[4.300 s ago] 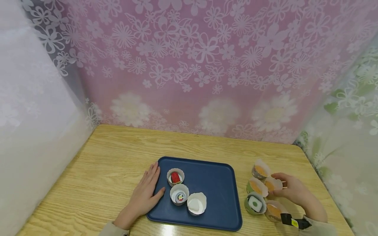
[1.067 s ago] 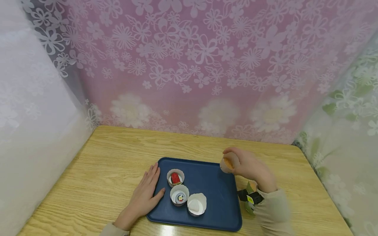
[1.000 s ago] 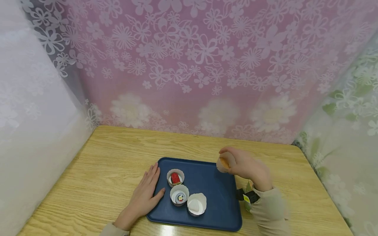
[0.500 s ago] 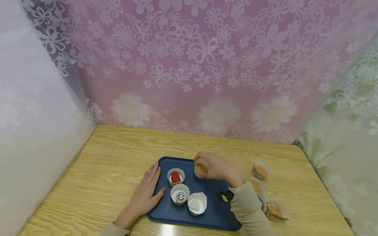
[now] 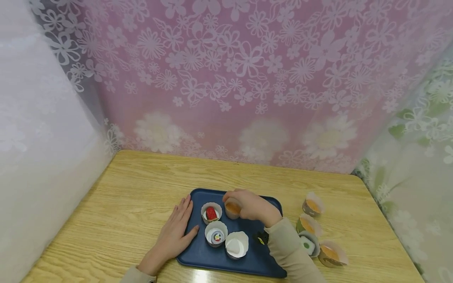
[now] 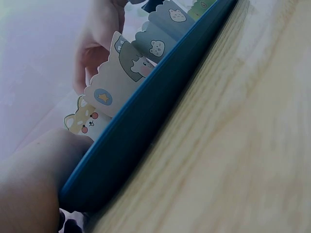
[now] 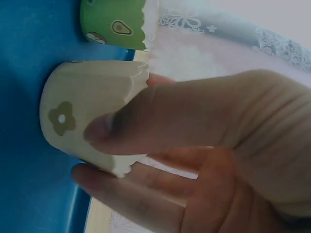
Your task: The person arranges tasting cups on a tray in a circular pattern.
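Note:
My right hand (image 5: 253, 206) holds a paper cupcake cup (image 5: 232, 210) with orange-brown cake in it, at the back of the dark blue tray (image 5: 212, 262). In the right wrist view its thumb and fingers grip the flower-printed cup (image 7: 80, 104), the base at the tray surface. To its left stands a cup with a red strawberry topping (image 5: 211, 213). Nearer are a cup with a grey-blue swirl topping (image 5: 216, 236) and one with a white topping (image 5: 233, 246). My left hand (image 5: 173, 228) lies flat along the tray's left edge, fingers straight, thumb over the rim.
Right of the tray, several more cupcakes stand on the wooden table (image 5: 141, 181): three orange-brown ones, including one at the back (image 5: 313, 206), and one with a white, green-dotted topping (image 5: 308, 245). A pink floral curtain (image 5: 212, 98) hangs behind the table.
My right hand has taken the orange-brown cupcake from the group on the right, carried it left over the tray and lowered it beside the strawberry one. The left hand has stayed put.

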`<state>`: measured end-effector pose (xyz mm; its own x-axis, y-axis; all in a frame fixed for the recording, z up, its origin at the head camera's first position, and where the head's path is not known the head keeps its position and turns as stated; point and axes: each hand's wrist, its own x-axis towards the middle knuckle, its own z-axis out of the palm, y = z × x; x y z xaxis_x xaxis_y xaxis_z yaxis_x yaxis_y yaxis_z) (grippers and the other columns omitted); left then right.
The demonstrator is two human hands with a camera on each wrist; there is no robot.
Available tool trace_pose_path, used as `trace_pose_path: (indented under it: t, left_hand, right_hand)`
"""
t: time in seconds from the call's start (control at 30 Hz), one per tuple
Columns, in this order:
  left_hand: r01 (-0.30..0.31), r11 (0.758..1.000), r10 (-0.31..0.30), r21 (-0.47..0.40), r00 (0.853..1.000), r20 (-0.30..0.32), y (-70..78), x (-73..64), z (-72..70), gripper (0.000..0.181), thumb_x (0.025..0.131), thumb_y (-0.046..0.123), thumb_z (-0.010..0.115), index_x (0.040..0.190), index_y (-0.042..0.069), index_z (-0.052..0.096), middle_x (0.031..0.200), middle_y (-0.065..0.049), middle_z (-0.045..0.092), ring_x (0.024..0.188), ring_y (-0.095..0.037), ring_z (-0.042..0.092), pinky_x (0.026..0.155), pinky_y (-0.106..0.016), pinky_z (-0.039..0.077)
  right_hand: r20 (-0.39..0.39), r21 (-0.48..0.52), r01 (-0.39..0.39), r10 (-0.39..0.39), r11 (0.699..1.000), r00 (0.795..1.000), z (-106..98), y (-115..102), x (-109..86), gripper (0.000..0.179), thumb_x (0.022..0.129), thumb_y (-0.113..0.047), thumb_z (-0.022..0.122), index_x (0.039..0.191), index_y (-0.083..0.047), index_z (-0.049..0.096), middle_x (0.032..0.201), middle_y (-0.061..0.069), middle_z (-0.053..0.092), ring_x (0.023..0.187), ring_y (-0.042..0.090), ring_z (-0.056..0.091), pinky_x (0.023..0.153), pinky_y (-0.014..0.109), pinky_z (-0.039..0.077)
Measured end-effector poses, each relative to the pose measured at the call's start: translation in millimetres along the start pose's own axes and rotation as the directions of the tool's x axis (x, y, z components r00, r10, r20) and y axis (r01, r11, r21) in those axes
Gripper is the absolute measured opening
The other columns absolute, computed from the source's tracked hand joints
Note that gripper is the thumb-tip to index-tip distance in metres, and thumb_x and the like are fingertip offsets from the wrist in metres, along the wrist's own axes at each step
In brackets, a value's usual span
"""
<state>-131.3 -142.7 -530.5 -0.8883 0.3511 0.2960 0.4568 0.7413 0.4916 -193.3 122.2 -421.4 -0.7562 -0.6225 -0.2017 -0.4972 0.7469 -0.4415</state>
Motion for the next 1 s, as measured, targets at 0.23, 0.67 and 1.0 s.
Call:
trace_pose_path:
  t: [0.23, 0.67, 1.0]
  left_hand:
    - [0.006, 1.000, -0.006, -0.009, 1.000, -0.002, 2.0, 0.6, -2.0, 0.077, 0.094, 0.029, 0.065, 0.152, -0.006, 0.030, 0.164, -0.015, 0.017, 0.150, -0.034, 0.018, 0.120, -0.049, 0.018]
    - [0.008, 1.000, -0.008, 0.001, 1.000, 0.008, 3.1, 0.7, -2.4, 0.077, 0.094, 0.029, 0.065, 0.152, -0.006, 0.029, 0.164, -0.016, 0.017, 0.150, -0.034, 0.017, 0.119, -0.050, 0.019]
    - [0.011, 1.000, -0.011, 0.007, 1.000, 0.010, 2.4, 0.0, -1.5, 0.078, 0.094, 0.030, 0.065, 0.153, -0.006, 0.028, 0.164, -0.016, 0.016, 0.150, -0.034, 0.017, 0.119, -0.051, 0.018]
  right_hand:
    - [0.004, 0.038, -0.016, 0.016, 0.999, 1.000, 2.4, 4.1, 5.5, 0.079, 0.075, 0.028, 0.060, 0.140, -0.018, 0.057, 0.136, 0.005, 0.057, 0.124, 0.028, 0.054, 0.095, 0.042, 0.052]
    - [-0.005, 0.093, -0.032, 0.033, 0.995, 0.999, 5.4, 6.9, 6.2, 0.080, 0.076, 0.029, 0.059, 0.142, -0.016, 0.053, 0.138, 0.007, 0.056, 0.124, 0.030, 0.054, 0.092, 0.044, 0.052]
    - [0.003, 0.101, -0.050, 0.050, 0.994, 0.999, 5.9, 3.2, 6.4, 0.082, 0.076, 0.028, 0.059, 0.145, -0.015, 0.050, 0.140, 0.007, 0.054, 0.126, 0.029, 0.053, 0.095, 0.045, 0.052]
